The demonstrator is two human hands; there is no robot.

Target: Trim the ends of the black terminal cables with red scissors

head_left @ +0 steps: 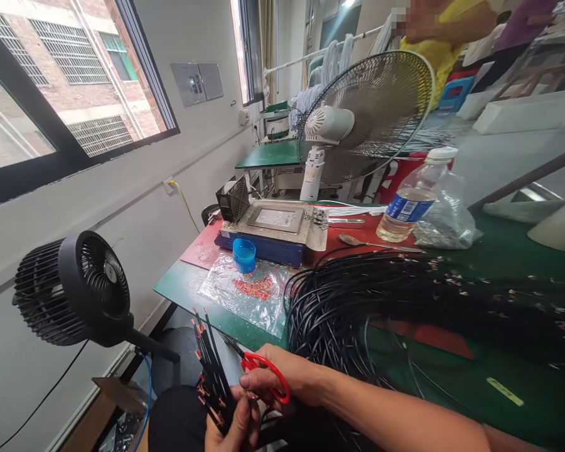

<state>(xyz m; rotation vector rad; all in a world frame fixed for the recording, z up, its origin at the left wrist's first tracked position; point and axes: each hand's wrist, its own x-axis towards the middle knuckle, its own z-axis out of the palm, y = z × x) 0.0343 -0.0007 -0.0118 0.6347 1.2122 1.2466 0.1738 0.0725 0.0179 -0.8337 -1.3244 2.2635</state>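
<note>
My left hand (233,427) is closed around a bundle of black cables (211,361), whose stripped ends show red and copper-coloured wire tips pointing up. Just beside it, my right hand (270,373) grips a pair of scissors with red handles (285,390). The dark blades point up and left, next to the cables. Fingertips of both hands come close together near one wire end; whether they pinch it I cannot tell. A large heap of black cables (329,314) lies on the table to the right of my hands.
Red and yellow clippings (257,287) lie on a plastic sheet near a blue cup (243,254). Behind stands a blue-sided heating device (263,248) with a small fan. A bottle (405,210) and a spoon (353,240) are right. Fans stand left (75,289) and behind (367,113).
</note>
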